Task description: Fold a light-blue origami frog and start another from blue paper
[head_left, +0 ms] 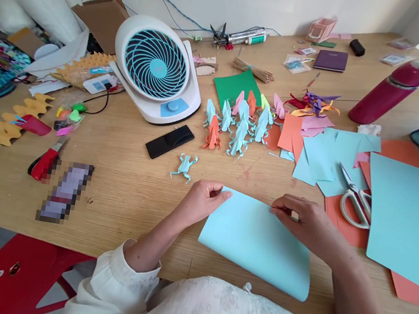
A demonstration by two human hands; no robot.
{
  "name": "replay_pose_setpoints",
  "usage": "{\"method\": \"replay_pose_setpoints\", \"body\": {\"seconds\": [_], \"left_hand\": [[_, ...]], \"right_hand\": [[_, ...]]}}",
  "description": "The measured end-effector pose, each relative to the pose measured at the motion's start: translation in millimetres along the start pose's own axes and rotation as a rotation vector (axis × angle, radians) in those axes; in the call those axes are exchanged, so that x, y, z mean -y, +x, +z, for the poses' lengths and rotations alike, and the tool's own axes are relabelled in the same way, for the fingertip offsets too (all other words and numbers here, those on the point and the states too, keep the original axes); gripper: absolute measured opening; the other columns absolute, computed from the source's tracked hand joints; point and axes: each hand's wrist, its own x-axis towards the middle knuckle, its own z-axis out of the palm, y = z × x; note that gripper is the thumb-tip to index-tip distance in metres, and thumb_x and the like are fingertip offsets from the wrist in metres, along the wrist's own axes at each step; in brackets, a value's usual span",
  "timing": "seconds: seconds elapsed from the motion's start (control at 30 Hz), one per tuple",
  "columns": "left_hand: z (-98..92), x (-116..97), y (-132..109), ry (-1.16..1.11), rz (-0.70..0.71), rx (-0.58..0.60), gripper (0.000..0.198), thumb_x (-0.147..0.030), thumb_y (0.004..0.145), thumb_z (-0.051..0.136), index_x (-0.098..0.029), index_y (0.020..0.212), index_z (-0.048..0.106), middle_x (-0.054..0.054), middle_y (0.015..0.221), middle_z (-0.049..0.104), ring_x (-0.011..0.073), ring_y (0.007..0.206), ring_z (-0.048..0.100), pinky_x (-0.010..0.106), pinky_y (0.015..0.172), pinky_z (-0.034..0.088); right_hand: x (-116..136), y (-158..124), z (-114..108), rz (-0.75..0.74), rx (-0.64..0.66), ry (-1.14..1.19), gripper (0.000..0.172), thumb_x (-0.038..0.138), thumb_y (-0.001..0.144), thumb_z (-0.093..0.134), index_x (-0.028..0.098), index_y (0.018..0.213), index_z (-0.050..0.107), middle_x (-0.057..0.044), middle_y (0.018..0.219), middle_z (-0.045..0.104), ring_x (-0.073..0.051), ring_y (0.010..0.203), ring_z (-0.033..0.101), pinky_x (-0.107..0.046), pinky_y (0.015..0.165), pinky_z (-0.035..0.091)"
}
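A sheet of light blue paper (255, 240) lies bent over in front of me, its rounded fold toward my body. My left hand (206, 199) pinches its far left corner between thumb and fingers. Along the same far edge, my right hand (299, 217) grips the paper with closed fingers. A blue origami frog (184, 166) sits just beyond my left hand. Farther back stands a cluster of folded paper figures, among them an orange one (213, 133) and several blue ones (239, 138).
White-handled scissors (356, 203) rest on cut paper pieces at right, beside a large blue sheet (411, 223). A white fan (156, 67), a black phone (170, 141) and red-handled scissors (47, 162) are to the left. A red flask (391, 93) lies tilted in view at back right.
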Motion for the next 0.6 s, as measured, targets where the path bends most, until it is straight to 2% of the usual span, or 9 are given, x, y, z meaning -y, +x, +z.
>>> {"method": "replay_pose_setpoints", "body": {"seconds": [0.1, 0.27, 0.4, 0.6], "left_hand": [[6.2, 7.6, -2.1, 0.126, 0.028, -0.025, 0.04, -0.035, 0.087, 0.055, -0.017, 0.053, 0.041, -0.006, 0.055, 0.035, 0.0088, 0.055, 0.033, 0.024, 0.054, 0.025], [10.2, 15.5, -6.3, 0.243, 0.01, -0.06, 0.015, -0.025, 0.083, 0.061, -0.018, 0.071, 0.058, -0.006, 0.062, 0.054, 0.0104, 0.06, 0.048, 0.023, 0.061, 0.034], [9.5, 18.4, -8.2, 0.375, 0.034, -0.083, 0.014, -0.022, 0.084, 0.064, -0.018, 0.071, 0.058, -0.003, 0.069, 0.058, 0.0121, 0.066, 0.051, 0.025, 0.064, 0.036], [11.2, 22.5, -9.7, 0.559, 0.058, -0.101, 0.011, -0.021, 0.086, 0.062, -0.019, 0.076, 0.058, 0.0, 0.075, 0.06, 0.0155, 0.072, 0.053, 0.029, 0.069, 0.037]], "right_hand": [[-7.0, 2.9, 3.7, -0.065, 0.02, -0.115, 0.018, 0.025, 0.094, 0.049, 0.021, 0.085, 0.063, -0.003, 0.08, 0.068, -0.016, 0.067, 0.061, -0.031, 0.07, 0.043], [-17.7, 8.2, 15.9, -0.137, 0.095, -0.268, 0.017, 0.021, 0.094, 0.048, 0.02, 0.086, 0.062, -0.003, 0.08, 0.067, -0.017, 0.07, 0.062, -0.032, 0.073, 0.038], [-17.0, 12.6, 21.8, -0.166, 0.109, -0.34, 0.015, 0.02, 0.095, 0.047, 0.019, 0.086, 0.059, -0.003, 0.08, 0.066, -0.018, 0.073, 0.061, -0.031, 0.072, 0.035], [-7.1, 17.8, 25.4, -0.222, 0.062, -0.481, 0.02, 0.021, 0.098, 0.044, 0.018, 0.083, 0.058, -0.006, 0.079, 0.064, -0.02, 0.073, 0.058, -0.033, 0.07, 0.032]]}}
